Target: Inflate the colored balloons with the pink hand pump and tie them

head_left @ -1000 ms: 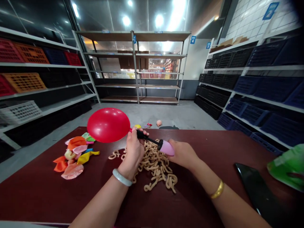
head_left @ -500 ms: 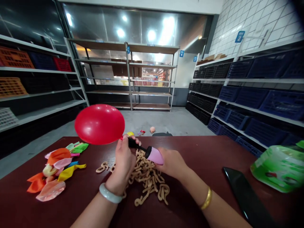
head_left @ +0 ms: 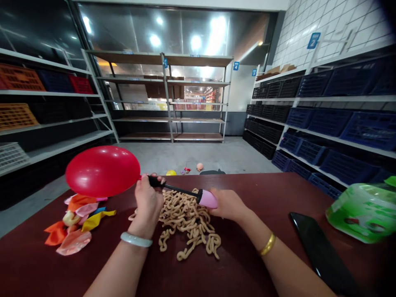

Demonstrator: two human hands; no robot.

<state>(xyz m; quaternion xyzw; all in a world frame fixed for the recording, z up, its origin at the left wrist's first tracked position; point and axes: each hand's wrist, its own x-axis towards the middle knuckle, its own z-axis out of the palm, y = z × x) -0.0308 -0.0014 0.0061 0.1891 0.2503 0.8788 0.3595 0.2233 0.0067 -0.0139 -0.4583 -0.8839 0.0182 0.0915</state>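
Observation:
An inflated red balloon [head_left: 102,171] sits to the left of my left hand [head_left: 148,198]. That hand's fingers close round the balloon's neck and the black end [head_left: 155,181] of a hand balloon pump. A thin black rod [head_left: 181,189] stretches from there to the pump's purple body [head_left: 208,199]. My right hand [head_left: 229,204] grips this purple part, its fingers partly hidden. Below the pump, a tangled heap of beige cord-like strands [head_left: 185,218] lies on the dark red table [head_left: 247,255]. Limp, uninflated balloons [head_left: 77,214] in several colours lie at the left.
To the right are a black phone-like slab [head_left: 318,247] and a green-and-clear plastic package [head_left: 361,212]. Small balloons, one yellow [head_left: 171,173] and one peach [head_left: 199,166], rest on the floor beyond the table. Shelves with crates [head_left: 328,123] line both sides; a rack [head_left: 198,120] stands behind.
My left hand has moved left with the red balloon and the pump's black end. More of the rod shows between my hands. The right hand has shifted only slightly.

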